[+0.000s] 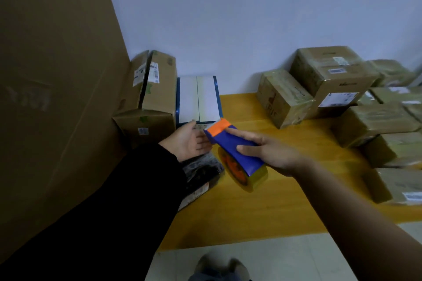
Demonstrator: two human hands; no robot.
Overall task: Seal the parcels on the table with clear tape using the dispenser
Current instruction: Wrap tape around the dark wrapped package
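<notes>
Right hand [274, 155] gripped tape dispenser [237, 150], long axis aimed far-left, orange end toward open, empty left hand [187, 141]

- The yellow table [269, 207] lies bare across the lower centre of the frame, open from its near edge up to the wall; a hand could pass freely there
- At the right, a heap of taped parcels [374, 121] fills the tabletop up to the frame edge; no way through
- At centre left, a brown carton [155, 98] and a blue-edged box [198, 98] stand side by side against the wall
- A tall cardboard sheet [57, 86] walls off the whole left side
- A dark wrapped packet [203, 175] lies at the table's left end, below the blue-edged box
</notes>
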